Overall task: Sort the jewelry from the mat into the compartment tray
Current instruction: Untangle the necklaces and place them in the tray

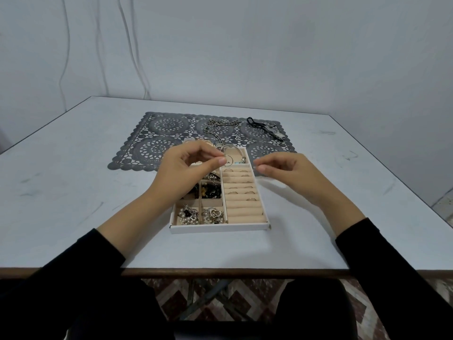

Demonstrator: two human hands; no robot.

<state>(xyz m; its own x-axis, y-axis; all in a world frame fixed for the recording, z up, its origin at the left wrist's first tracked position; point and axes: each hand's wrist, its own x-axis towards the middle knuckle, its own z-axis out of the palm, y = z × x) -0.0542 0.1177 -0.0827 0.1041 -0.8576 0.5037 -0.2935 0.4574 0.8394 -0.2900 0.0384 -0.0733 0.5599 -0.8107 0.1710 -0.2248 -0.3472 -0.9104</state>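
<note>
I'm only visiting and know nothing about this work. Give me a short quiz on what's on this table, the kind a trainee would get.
1. True or false: the left hand pinches a small hoop over the tray.
2. Where in the tray do the rings sit? A: between the right-side rolls. B: in the near-left compartment. C: nowhere.
3. Fill in: the silver chain lies on the dark lace ____.
Key: 1 true; 2 A; 3 mat.
</note>
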